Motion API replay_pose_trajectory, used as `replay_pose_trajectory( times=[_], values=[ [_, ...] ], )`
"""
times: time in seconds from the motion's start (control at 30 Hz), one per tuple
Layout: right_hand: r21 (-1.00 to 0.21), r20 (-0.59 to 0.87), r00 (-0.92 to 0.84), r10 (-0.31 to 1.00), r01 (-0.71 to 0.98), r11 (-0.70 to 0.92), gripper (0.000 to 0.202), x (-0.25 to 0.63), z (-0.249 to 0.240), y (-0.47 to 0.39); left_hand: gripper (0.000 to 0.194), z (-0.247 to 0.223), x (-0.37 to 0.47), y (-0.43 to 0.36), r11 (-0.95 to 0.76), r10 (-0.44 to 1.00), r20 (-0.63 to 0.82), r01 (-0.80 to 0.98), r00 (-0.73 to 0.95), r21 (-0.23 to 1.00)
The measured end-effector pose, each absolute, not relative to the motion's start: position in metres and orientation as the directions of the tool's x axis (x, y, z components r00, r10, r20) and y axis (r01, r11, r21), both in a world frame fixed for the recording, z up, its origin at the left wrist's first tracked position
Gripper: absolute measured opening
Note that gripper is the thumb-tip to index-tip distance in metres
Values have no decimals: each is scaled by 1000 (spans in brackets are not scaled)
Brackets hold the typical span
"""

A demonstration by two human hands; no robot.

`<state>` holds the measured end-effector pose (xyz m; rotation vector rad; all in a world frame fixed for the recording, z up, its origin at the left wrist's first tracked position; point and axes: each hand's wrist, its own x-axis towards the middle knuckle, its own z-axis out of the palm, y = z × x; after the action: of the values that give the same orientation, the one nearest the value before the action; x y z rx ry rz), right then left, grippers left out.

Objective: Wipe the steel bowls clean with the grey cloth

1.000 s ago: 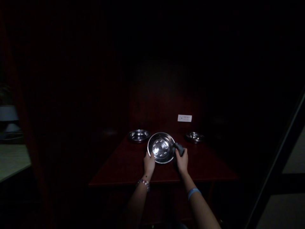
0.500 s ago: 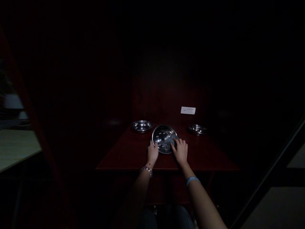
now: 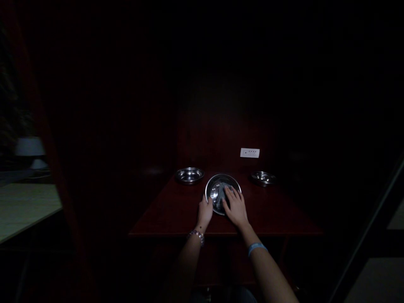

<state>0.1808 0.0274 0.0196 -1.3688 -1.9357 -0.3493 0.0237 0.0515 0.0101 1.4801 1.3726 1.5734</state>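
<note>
A shiny metal bowl (image 3: 214, 192) is tilted toward me over the dark red table (image 3: 176, 214). My left hand (image 3: 205, 210) grips its lower left rim, thumb on the inner side. Inside the bowl, my right hand (image 3: 235, 205) presses a grey cloth (image 3: 221, 194) against the metal, its fingers spread over the cloth and partly hiding it. Two more metal bowls rest on the table: one (image 3: 190, 176) at the back left, another (image 3: 263, 178) at the back right.
A white socket plate (image 3: 250, 152) is on the back wall. Dark panels rise on both sides. Beyond the left panel stand a pale table (image 3: 28, 206) and a white lamp (image 3: 30, 147). The red table's front edge lies close to my forearms.
My right hand and the cloth have shifted further into the bowl, toward its middle. The bowl is tilted a little differently. The whole view has moved, so things appear lower.
</note>
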Motion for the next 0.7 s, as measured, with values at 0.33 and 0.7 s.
replay_pose_trajectory(
  times=[0.33,0.7],
  values=[
    [-181,621,-200,758,904,387,54,179,16,31,36,8,26,53,-233,959,248,120,-137,965],
    [-228,644,-101,758,921,316,77,183,1,41,38,0,31,56,-317,948,317,0,-18,948]
  ],
)
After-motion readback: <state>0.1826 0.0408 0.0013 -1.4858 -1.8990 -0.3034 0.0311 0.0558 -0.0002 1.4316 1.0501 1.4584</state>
